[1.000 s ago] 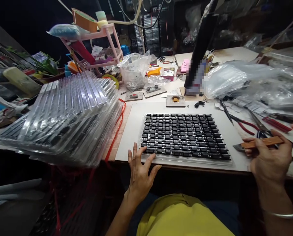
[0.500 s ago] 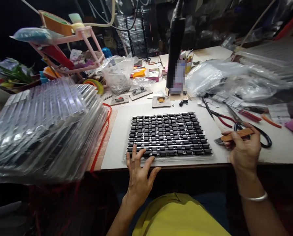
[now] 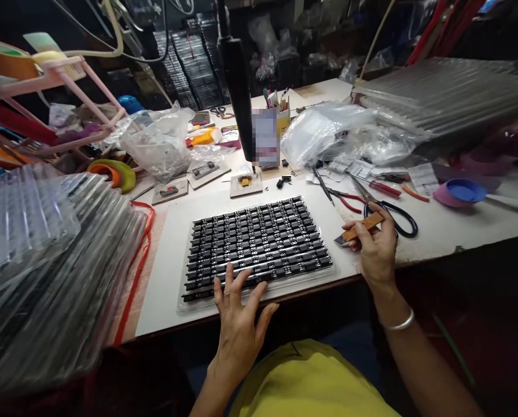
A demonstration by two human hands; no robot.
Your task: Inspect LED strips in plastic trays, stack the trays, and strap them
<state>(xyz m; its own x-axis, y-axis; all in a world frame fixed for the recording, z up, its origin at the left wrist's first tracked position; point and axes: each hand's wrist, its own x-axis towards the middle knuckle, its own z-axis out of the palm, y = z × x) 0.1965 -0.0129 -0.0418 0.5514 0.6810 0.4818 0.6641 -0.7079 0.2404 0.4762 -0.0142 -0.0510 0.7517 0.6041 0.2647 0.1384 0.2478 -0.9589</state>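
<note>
A clear plastic tray [image 3: 333,270] lies on a white board, filled with rows of small black electronic parts [image 3: 259,240]. Over its near edge my left hand [image 3: 240,324] is spread, fingers apart, the tips at or just above the front row; whether they touch it I cannot tell. Gripped in my right hand [image 3: 378,255] is a short knife [image 3: 363,227] with an orange-brown handle, its blade pointing left toward the tray. That hand is just right of the tray, beside the black-handled scissors [image 3: 404,219].
Stacked clear trays [image 3: 68,289] fill the left, a red strap [image 3: 137,272] beside them. Behind the work tray stand a black upright tool [image 3: 237,98] and small fixtures [image 3: 245,184]. Red-handled pliers [image 3: 348,201], plastic bags [image 3: 328,130] and a blue-pink cup [image 3: 462,192] are rightward.
The view has turned to the right, so the bench appears shifted left. My left hand stays at the tray's near edge, and my right hand still holds the knife beside it.
</note>
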